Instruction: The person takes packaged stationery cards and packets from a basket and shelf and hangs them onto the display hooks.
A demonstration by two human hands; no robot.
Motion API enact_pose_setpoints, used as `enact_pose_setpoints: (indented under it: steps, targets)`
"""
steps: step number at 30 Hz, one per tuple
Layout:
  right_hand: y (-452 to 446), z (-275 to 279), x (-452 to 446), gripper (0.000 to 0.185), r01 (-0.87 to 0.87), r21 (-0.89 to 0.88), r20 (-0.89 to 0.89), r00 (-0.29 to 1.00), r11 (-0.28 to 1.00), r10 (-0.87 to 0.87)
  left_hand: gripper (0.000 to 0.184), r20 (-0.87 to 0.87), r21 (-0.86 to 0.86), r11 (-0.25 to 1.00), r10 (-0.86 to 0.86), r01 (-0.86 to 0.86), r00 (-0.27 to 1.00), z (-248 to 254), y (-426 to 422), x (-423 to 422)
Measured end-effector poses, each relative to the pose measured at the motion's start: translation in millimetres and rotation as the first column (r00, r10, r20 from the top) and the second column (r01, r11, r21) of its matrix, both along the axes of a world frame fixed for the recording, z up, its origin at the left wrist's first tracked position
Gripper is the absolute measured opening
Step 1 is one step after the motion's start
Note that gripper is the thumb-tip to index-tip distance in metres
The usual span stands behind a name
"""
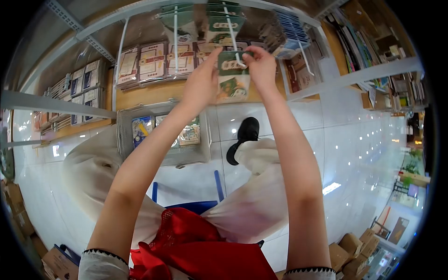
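Observation:
A flat green-and-white packet (233,86) in clear wrapping hangs upright between my hands, at the front end of a white display hook (231,35). My left hand (203,80) is closed on the packet's left edge. At its upper right edge, near the hook's tip, my right hand (262,66) pinches it. Whether the hook passes through the packet's top cannot be made out. Behind it, similar green packets (223,25) hang on the same hook.
A grey mesh basket (205,156) with several packaged items stands on the floor below my left arm. Boxed packs (153,60) line the wooden shelf behind the hooks. Blue packets (291,37) hang at right. A metal shelf bar (364,77) crosses the right side.

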State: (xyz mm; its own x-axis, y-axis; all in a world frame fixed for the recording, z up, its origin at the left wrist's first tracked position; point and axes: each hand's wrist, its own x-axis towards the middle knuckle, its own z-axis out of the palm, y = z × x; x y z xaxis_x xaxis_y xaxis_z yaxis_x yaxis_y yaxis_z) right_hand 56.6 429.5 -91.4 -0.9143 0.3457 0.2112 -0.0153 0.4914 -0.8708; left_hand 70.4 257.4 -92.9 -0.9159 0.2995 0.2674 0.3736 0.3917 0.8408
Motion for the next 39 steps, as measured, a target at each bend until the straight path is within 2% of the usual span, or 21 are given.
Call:
enact_pose_setpoints:
  steps: [1, 5, 8, 9, 12, 14, 16, 18, 19, 20, 22, 23, 24, 26, 27, 29, 31, 34, 37, 39]
  targets:
    - [-4.1, 5.3, -9.7, 0.016, 0.041, 0.098, -0.025, 0.999, 0.994, -0.039, 0.059, -0.034, -0.016, 1.0, -0.019, 0.018, 0.999, -6.3, -2.0, -8.7]
    - [-2.7, 6.8, -61.7, 0.015, 0.126, 0.253, -0.106, 0.989, 0.959, -0.101, 0.058, -0.073, -0.076, 0.996, 0.03, -0.036, 0.997, -17.6, -3.2, -29.1]
    - [-1.6, 4.2, -91.5, 0.016, 0.152, 0.304, -0.134, 0.984, 0.94, -0.116, 0.056, -0.027, -0.05, 0.994, -0.098, 0.096, 0.995, -40.0, -13.7, -26.2]
    - [-0.7, 0.3, -102.1, 0.016, 0.167, 0.335, -0.169, 0.979, 0.928, -0.115, 0.045, -0.01, -0.05, 0.993, -0.11, 0.109, 0.994, -47.2, -21.7, -17.7]
    - [-2.2, -5.2, -117.4, 0.018, 0.22, 0.362, -0.268, 0.955, 0.906, -0.125, 0.034, 0.241, -0.322, 0.907, -0.199, 0.271, 0.95, -97.1, -71.8, -1.5]
    - [0.9, -21.0, -119.3, 0.024, 0.328, 0.252, -0.445, 0.875, 0.91, -0.193, 0.03, 0.393, -0.393, 0.856, -0.174, 0.336, 0.903, -145.6, -122.6, 9.0]
    - [11.2, -69.9, -118.7, 0.029, 0.386, -0.092, -0.486, 0.787, 0.918, -0.38, 0.028, 0.588, -0.597, 0.701, 0.052, 0.389, 0.807, -188.0, -168.7, 20.0]
    - [-6.1, -101.6, -78.3, 0.029, 0.379, -0.122, -0.467, 0.793, 0.917, -0.39, 0.035, 0.393, -0.785, 0.564, 0.132, 0.257, 0.91, -243.0, -218.6, 33.0]
    - [-21.6, -103.5, -54.2, 0.028, 0.382, -0.099, -0.335, 0.857, 0.919, -0.392, 0.039, 0.282, -0.857, 0.483, 0.151, 0.179, 0.947, -256.6, -233.3, 37.3]
    - [-40.3, -104.3, -31.2, 0.026, 0.383, -0.073, -0.195, 0.9, 0.921, -0.39, 0.048, 0.236, -0.852, 0.521, 0.299, 0.049, 0.925, -246.9, -234.7, 43.3]
    - [-62.8, -145.4, 6.3, 0.025, 0.366, 0.297, -0.236, 0.923, 0.882, -0.303, 0.068, 0.157, -0.818, 0.532, 0.573, -0.22, 0.804, -211.3, -228.4, 55.3]
    - [-82.9, -153.9, 23.0, 0.025, 0.291, 0.21, -0.124, 0.955, 0.934, -0.27, 0.097, 0.388, -0.767, 0.63, 0.602, -0.117, 0.698, -210.6, -232.7, 54.4]
    - [-105.4, -159.2, 38.0, 0.025, 0.221, 0.112, -0.015, 0.975, 0.969, -0.221, 0.1, 0.37, -0.785, 0.607, 0.62, -0.124, 0.692, -213.8, -231.7, 59.3]
    - [-139.2, -168.5, 61.9, 0.025, 0.065, 0.154, 0.021, 0.997, 0.986, -0.069, 0.107, 0.329, -0.819, 0.556, 0.655, -0.14, 0.68, -222.6, -220.0, 69.4]
    - [-153.4, -171.6, 70.0, 0.026, 0.001, 0.158, 0.013, 1.0, 0.988, -0.003, 0.111, 0.396, -0.809, 0.577, 0.674, -0.11, 0.624, -220.3, -216.3, 68.9]
    - [-175.8, -175.7, 84.0, 0.025, -0.1, 0.176, 0.045, 0.995, 0.979, 0.094, 0.111, 0.417, -0.787, 0.613, 0.617, -0.076, 0.667, -245.2, -228.5, 75.7]
    - [-189.1, -176.6, 94.7, 0.024, -0.179, 0.207, 0.118, 0.981, 0.962, 0.157, 0.108, 0.453, -0.738, 0.673, 0.55, -0.051, 0.702, -248.6, -238.1, 77.5]
    - [-201.3, -183.0, 107.8, 0.022, -0.209, -0.011, 0.208, 0.956, 0.978, 0.206, 0.103, 0.63, -0.581, 0.81, 0.392, 0.073, 0.67, -244.0, -261.8, 66.0]
    - [-198.9, -182.5, 109.1, 0.02, -0.255, -0.069, 0.202, 0.943, 0.964, 0.264, 0.082, 0.594, -0.536, 0.84, 0.303, 0.087, 0.745, -235.8, -274.3, 60.2]
    - [-187.8, -187.7, 104.0, 0.021, -0.325, -0.057, 0.263, 0.907, 0.944, 0.328, 0.064, 0.57, -0.605, 0.794, 0.388, 0.051, 0.724, -212.3, -279.6, 53.9]
